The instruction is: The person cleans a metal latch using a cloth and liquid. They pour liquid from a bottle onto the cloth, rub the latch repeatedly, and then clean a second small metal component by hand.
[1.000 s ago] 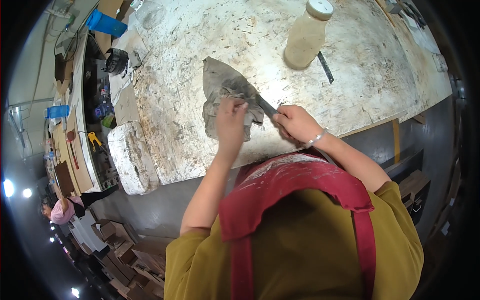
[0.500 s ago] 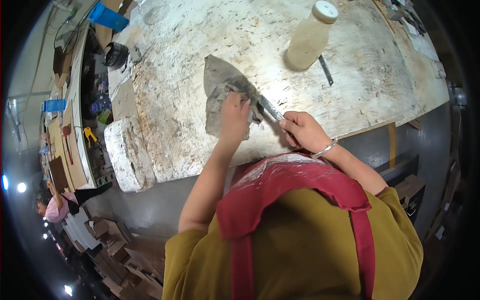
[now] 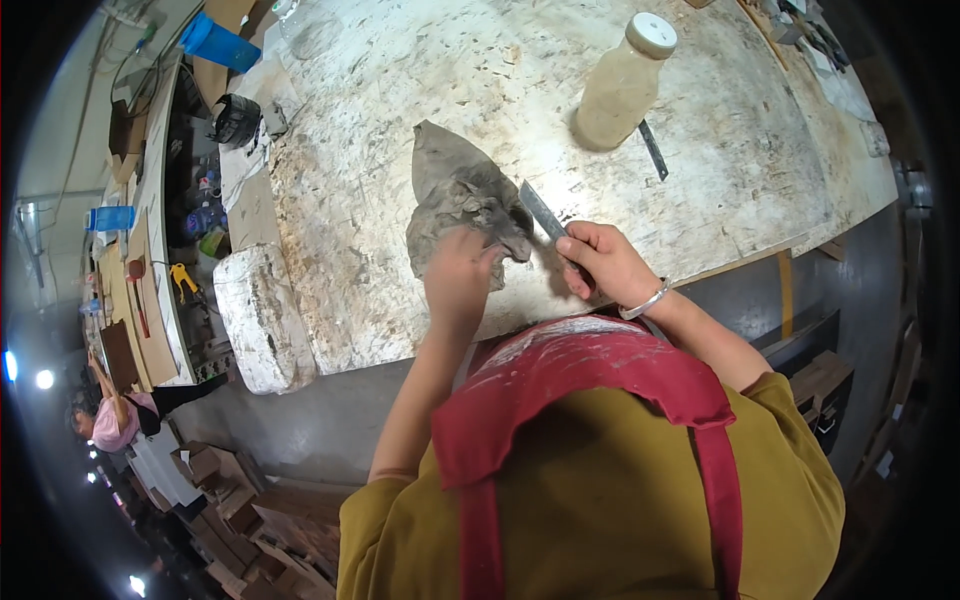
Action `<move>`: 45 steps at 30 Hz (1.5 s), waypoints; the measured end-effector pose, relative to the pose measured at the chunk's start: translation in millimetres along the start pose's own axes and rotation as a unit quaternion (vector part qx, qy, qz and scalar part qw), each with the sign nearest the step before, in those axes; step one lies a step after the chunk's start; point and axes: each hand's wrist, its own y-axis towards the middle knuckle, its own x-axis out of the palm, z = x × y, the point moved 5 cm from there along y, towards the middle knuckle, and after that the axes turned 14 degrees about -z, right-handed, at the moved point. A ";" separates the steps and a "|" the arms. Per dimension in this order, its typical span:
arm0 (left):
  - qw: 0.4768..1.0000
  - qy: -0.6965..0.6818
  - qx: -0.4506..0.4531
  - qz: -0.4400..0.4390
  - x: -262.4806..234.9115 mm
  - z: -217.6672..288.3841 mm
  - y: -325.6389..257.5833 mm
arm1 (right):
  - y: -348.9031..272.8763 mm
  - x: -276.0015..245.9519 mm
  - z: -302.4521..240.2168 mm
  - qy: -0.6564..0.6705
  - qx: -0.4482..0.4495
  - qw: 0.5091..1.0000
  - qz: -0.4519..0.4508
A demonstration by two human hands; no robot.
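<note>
A person in a mustard shirt and red apron bends over a scuffed, white-stained counter point(image 3: 400, 90), working a flat piece of grey leather point(image 3: 455, 195) that lies near the counter's front edge. The left hand point(image 3: 458, 275) presses down on the near end of the leather, fingers spread flat over the crumpled part, pinning it to the counter rather than gripping it. The right hand point(image 3: 600, 262), a silver bangle at its wrist, is closed around the handle of a flat metal blade point(image 3: 542, 212), whose tip meets the leather's right edge. Behind the leather, further in on the counter, a cloudy plastic bottle with a pale cap point(image 3: 622, 80) stands upright, and a thin dark metal strip point(image 3: 653, 150) lies just beside its base. A white, worn block point(image 3: 258, 318) sits at the counter's left front corner. Off to the left, a blue container point(image 3: 222, 42) rests near cluttered shelves, and another person in pink point(image 3: 108, 420) works in the far background.
</note>
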 end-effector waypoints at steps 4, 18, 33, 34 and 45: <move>0.976 -0.198 -0.088 0.036 -9.6 -13.8 -8.2 | 9.6 0.6 -5.0 -0.028 -0.014 0.999 0.016; 0.857 -0.476 -0.174 0.092 30.9 -34.0 -11.6 | 58.8 23.1 14.3 -0.160 -0.006 0.984 0.073; 0.899 -0.420 -0.021 -0.121 14.0 13.3 -5.6 | 55.2 -1.5 15.8 -0.314 -0.057 0.936 0.146; 0.900 -0.419 -0.016 -0.121 18.6 -0.3 -2.5 | 57.8 1.4 15.9 -0.316 -0.060 0.935 0.149; 0.752 -0.561 -0.313 -0.148 70.0 -60.7 1.0 | 93.4 7.8 46.3 -0.405 -0.037 0.904 0.132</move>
